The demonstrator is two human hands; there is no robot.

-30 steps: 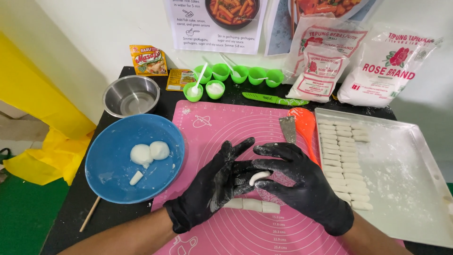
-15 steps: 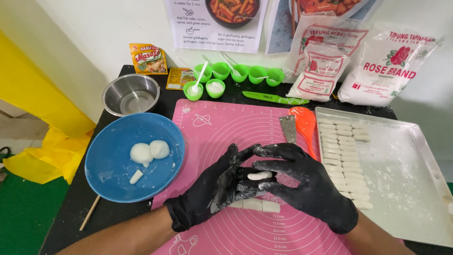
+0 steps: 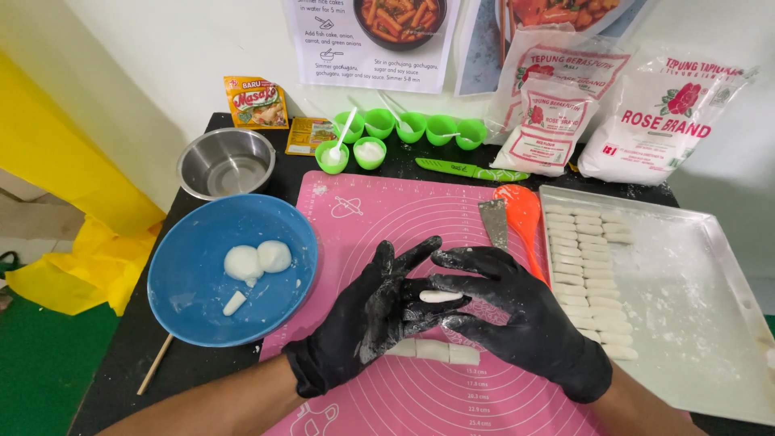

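Your gloved left hand (image 3: 373, 323) and right hand (image 3: 517, 319) press palms together around a small white dough piece (image 3: 441, 296), fingers loosely open, over the pink silicone mat (image 3: 387, 210). Cut dough pieces (image 3: 432, 351) lie on the mat beneath; the blue bowl (image 3: 190, 299) sits left.

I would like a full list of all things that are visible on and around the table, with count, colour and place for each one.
dough piece: one, white, between both hands
cut dough row: one, white, on the mat under the hands
mat: one, pink, table centre
blue bowl: one, left, holding two dough balls
steel bowl: one, silver, back left
small cups: seven, green, back centre
knife: one, green, behind the mat
scraper: one, metal, right of the mat
spoon: one, orange, beside the scraper
tray: one, white, right, with dough pieces in rows
flour bags: three, white, back right
left hand: black glove
right hand: black glove
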